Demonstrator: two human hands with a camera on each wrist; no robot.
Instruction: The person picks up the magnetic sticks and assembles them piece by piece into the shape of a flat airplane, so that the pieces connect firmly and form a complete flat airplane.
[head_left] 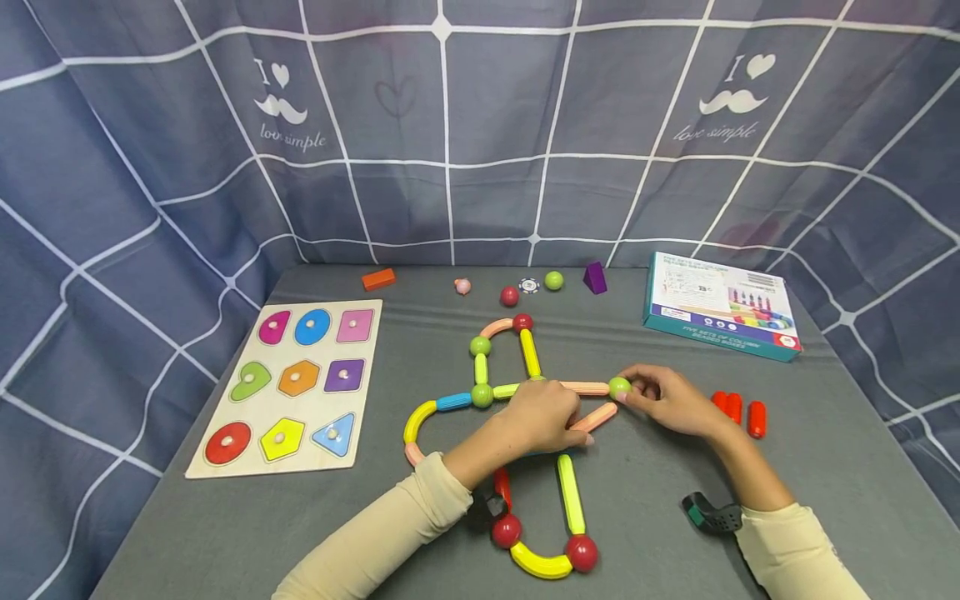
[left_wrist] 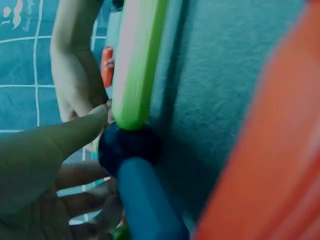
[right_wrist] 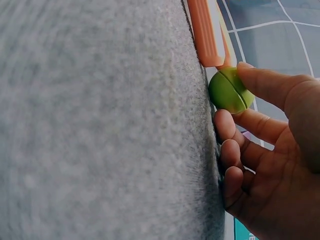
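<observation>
On the table lies a figure of coloured building sticks and balls, with a yellow curved stick [head_left: 542,562] and red ball [head_left: 582,552] at its near end. My left hand [head_left: 543,417] reaches over its middle, with a salmon stick [head_left: 597,417] between thumb and forefinger; the hand hides the stick's other end. In the left wrist view a dark ball [left_wrist: 131,145] joins a light-green stick [left_wrist: 135,65] and a blue stick [left_wrist: 150,200] beside that thumb. My right hand [head_left: 675,402] pinches a green ball [right_wrist: 231,91] at the end of another salmon stick [head_left: 585,388].
Several red sticks [head_left: 757,419] lie right of the right hand. A wooden shape puzzle board [head_left: 300,400] is on the left, a flat toy box [head_left: 723,304] at the back right. An orange block [head_left: 378,279], loose balls and a purple block [head_left: 595,278] line the back.
</observation>
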